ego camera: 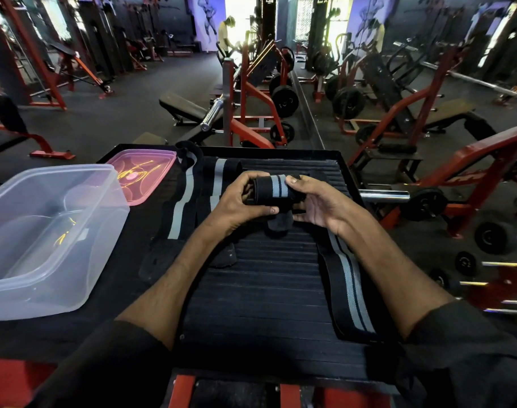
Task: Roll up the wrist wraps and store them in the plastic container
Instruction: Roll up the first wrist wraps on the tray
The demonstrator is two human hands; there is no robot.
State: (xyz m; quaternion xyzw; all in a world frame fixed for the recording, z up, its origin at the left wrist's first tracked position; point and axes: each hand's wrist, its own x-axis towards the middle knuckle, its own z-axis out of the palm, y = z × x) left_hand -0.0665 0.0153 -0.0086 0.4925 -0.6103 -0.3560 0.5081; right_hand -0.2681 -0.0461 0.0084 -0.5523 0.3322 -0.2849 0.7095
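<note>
Both hands hold a partly rolled black wrist wrap with a grey stripe (pixel 273 188) above the black ribbed platform (pixel 266 290). My left hand (pixel 239 201) grips the roll's left end, thumb underneath. My right hand (pixel 319 201) grips its right end, thumb on top. The wrap's loose tail (pixel 348 284) trails toward me under my right forearm. Two more unrolled wraps, one (pixel 180 201) and another (pixel 217 178), lie flat to the left of my hands. The clear plastic container (pixel 21 298) stands open and empty at the left.
A pink lid (pixel 160 175) lies behind the container. The platform's far edge drops off to a gym floor with red machines, benches and weight plates. A barbell end (pixel 384 196) sticks out at the right. A person stands far back.
</note>
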